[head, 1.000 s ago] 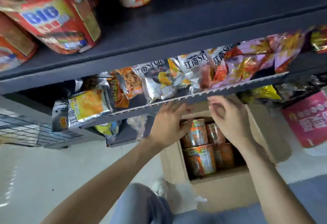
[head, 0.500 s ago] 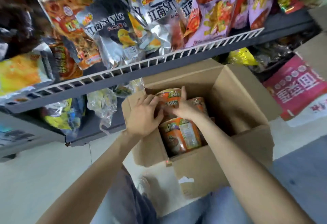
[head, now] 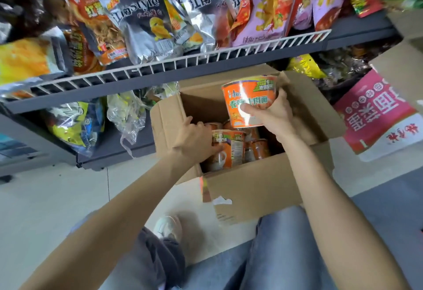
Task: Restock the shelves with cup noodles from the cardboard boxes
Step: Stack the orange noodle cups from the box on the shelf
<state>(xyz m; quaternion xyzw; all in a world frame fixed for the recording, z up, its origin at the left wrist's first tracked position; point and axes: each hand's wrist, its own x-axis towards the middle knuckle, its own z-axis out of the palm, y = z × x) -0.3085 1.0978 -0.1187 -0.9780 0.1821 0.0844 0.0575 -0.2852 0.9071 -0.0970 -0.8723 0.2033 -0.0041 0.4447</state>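
Observation:
An open cardboard box [head: 251, 189] stands on the floor below the shelves, with several orange cup noodles inside. My right hand [head: 272, 113] grips one orange cup noodle [head: 248, 99] and holds it above the box, its label facing me. Down in the box's left side, my left hand [head: 194, 138] has its fingers curled round another orange cup [head: 229, 147] that lies among the rest. More cups [head: 256, 150] show beside it, partly hidden by my hands.
A dark shelf with a white wire rail [head: 183, 60] hangs just above the box, packed with snack bags [head: 142, 21]. A lower shelf holds more bags [head: 75, 122]. A pink package [head: 375, 115] leans at the right. My knees and a shoe [head: 167, 228] are below.
My head tilted down from the upper shelves to the box. Both hands went into the box; the right hand has lifted one cup out, the left now grips another.

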